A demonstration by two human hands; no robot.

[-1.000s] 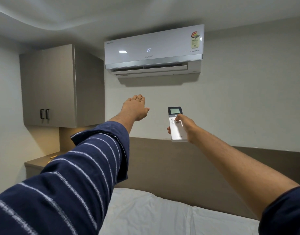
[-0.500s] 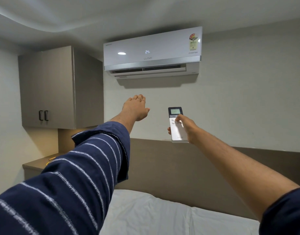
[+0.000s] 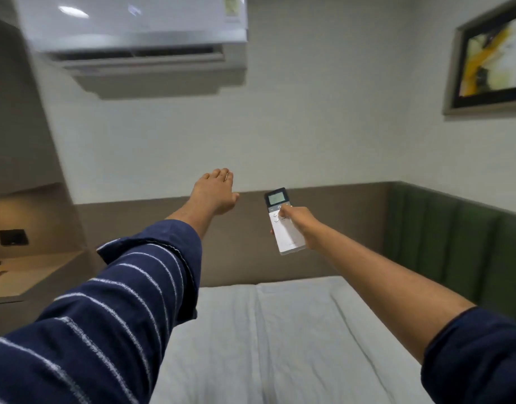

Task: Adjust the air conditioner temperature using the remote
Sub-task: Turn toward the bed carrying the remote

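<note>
Shelf: a low ledge point(image 3: 32, 275) sits at the far left under a recess, with something yellow on its left edge, too cut off to name.
Air conditioner: the white wall unit point(image 3: 140, 33) hangs at top left, its louvre open; the frame is blurred and crops its upper part, so no display reading can be made out.
Left hand: the left hand point(image 3: 214, 193) is stretched forward, palm down, fingers loosely extended and holding nothing; it hovers in front of the brown wall panel, apart from the remote.
Remote: the white remote point(image 3: 284, 221) with a dark top and small grey screen is held upright, just right of the left hand and well below the unit, its head tilted slightly left.
Right hand: the right hand point(image 3: 303, 225) is wrapped round the remote's lower body, thumb laid on the buttons just beneath the screen.
Bed: a pale sheet point(image 3: 280, 339) fills the lower middle, below both arms.
Picture: a framed print point(image 3: 492, 56) hangs at upper right.
Step in hand: pressing a temperature button, by the look of the thumb.
Next move: likely calls for aiming the remote's head up towards the unit, pressing once per degree, then checking the remote's screen.
</note>
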